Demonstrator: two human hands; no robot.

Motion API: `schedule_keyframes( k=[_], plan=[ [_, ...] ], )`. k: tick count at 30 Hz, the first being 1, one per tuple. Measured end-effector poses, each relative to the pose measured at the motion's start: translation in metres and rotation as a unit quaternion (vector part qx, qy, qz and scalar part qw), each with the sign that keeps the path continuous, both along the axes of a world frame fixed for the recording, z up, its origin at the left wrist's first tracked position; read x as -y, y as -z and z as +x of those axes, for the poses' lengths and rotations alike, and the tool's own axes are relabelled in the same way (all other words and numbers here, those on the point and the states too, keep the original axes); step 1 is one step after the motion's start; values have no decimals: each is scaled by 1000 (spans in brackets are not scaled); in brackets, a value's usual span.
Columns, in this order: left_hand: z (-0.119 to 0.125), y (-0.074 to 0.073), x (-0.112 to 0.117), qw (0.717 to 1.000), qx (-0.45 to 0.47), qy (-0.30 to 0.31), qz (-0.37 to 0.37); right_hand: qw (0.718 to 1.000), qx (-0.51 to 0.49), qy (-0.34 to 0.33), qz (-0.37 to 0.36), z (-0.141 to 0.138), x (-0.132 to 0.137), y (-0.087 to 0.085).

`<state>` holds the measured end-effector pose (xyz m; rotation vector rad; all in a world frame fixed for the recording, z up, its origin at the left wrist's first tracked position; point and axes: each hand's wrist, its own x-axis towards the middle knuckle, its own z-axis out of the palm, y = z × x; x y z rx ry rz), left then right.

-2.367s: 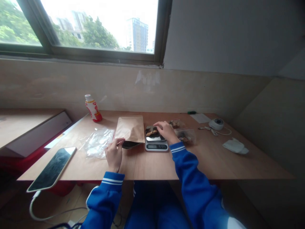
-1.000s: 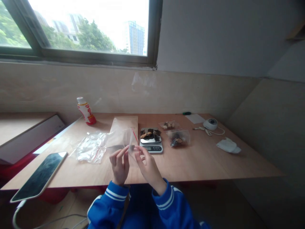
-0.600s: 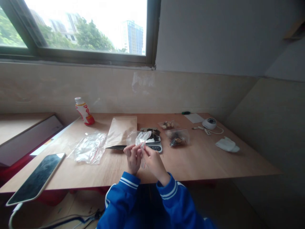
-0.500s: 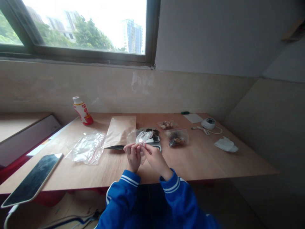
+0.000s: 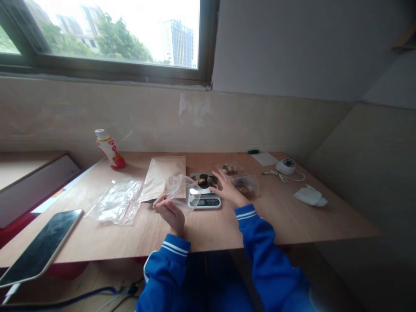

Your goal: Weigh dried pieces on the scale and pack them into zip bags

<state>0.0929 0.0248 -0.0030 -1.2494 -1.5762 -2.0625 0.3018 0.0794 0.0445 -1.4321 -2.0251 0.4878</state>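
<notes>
My left hand [image 5: 170,212] pinches a clear plastic zip bag [image 5: 184,193], whose mouth gapes toward the scale. Behind it stands a small white digital scale [image 5: 208,201] with dark dried pieces [image 5: 204,180] on its platform, brown-black and curled. At the scale's right edge is my right hand [image 5: 227,188], thumb and fingers apart beside the dark pieces; whether a fingertip touches one, I cannot tell. To the left of the scale lies a brown paper pouch [image 5: 165,173], its lower end partly behind my left hand.
Two filled clear bags, one with pale pieces [image 5: 230,167] and one with dark pieces [image 5: 250,185], lie right of the scale. Left are empty plastic bags [image 5: 115,203], a phone [image 5: 42,247] and a bottle [image 5: 110,149]. A white camera [image 5: 286,166] and white tissue [image 5: 310,196] sit far right.
My hands were together at the bag's edge; now they are apart. The bag has been opened, and my right hand has let go of it and moved right and forward to the scale.
</notes>
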Motion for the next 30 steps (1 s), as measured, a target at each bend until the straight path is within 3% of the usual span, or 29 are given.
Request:
schedule_keyframes(
  k=[3,7,16,21,24,27,30],
  plan=[
    [2,-3,-1,999,26,22,6,997,64,-15,-30,-2,-12,16],
    [5,-3,-2,996,59,62,-5,995,95,-8,-1,-6,-9,19],
    [9,-3,2,988,123,84,-49,996,46,2,82,-9,-12,26],
    [9,-2,1,987,121,96,-38,996,9,16,86,-11,-16,26],
    [8,3,-2,987,124,99,-32,993,-46,51,95,-13,-12,16],
    [7,7,-3,986,127,98,-46,974,-182,87,99,-22,-2,-8],
    [8,7,-3,985,126,95,-64,949,-309,30,60,-38,16,-43]
  ],
)
